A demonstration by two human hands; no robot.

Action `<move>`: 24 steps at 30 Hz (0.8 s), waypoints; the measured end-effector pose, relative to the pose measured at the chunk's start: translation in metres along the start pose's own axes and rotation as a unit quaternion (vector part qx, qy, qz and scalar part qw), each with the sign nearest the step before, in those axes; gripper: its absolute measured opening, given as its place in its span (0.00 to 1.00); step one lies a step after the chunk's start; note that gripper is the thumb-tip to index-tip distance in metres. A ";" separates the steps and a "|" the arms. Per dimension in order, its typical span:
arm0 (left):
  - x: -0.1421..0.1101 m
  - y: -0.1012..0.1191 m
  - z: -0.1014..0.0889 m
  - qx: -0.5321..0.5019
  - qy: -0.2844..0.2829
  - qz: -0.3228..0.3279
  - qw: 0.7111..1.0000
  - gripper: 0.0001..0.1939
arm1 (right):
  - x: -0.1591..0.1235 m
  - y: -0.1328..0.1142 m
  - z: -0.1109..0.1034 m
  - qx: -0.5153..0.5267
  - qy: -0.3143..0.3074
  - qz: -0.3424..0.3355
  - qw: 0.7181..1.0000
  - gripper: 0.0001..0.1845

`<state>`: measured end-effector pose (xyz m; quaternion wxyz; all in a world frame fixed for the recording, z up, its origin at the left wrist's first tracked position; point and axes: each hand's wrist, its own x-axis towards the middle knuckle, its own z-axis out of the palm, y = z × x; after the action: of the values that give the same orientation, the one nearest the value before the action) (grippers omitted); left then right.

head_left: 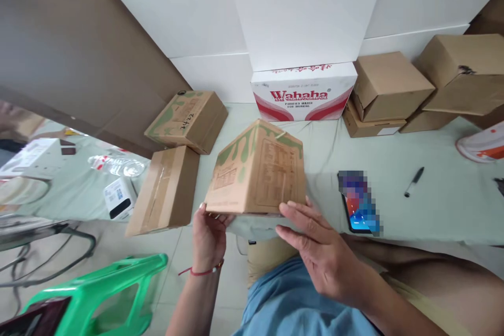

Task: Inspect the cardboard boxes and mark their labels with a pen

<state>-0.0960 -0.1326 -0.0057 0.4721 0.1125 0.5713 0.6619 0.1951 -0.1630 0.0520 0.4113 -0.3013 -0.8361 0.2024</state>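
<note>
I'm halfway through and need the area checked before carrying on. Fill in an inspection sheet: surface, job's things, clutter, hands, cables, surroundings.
Surface: pale green tablecloth; no spill seen.
Job's things: green-printed carton, tilted, held at the table's near edge.
Clutter: phone and pen on the right; taped box on the left, jutting past the table edge.
Hands: left hand grips the carton's lower left corner; right hand has its fingertips at the lower right.
Cables: thin dark lines by the metal frame, possibly cords; cannot tell.
Surroundings: green stool at lower left.
</note>
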 end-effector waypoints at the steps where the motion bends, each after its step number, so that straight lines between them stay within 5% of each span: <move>1: 0.001 -0.001 -0.001 -0.008 -0.003 0.000 1.000 0.20 | 0.001 -0.003 0.001 0.005 -0.002 -0.011 1.000 0.33; 9: 0.004 -0.007 -0.007 -0.024 0.005 0.010 1.000 0.30 | 0.004 -0.007 -0.010 0.015 0.074 0.038 0.996 0.43; 17: -0.025 0.026 0.014 0.014 0.005 0.256 0.967 0.21 | -0.008 0.020 -0.021 0.038 0.120 0.194 0.973 0.32; 24: -0.021 0.004 0.019 0.027 -0.029 0.239 0.970 0.15 | -0.032 0.053 0.001 0.274 0.220 0.386 0.853 0.30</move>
<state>-0.0742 -0.1357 0.0124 0.3136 0.2781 0.5315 0.7361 0.2278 -0.1452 0.0019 0.5388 -0.5117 -0.4514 0.4941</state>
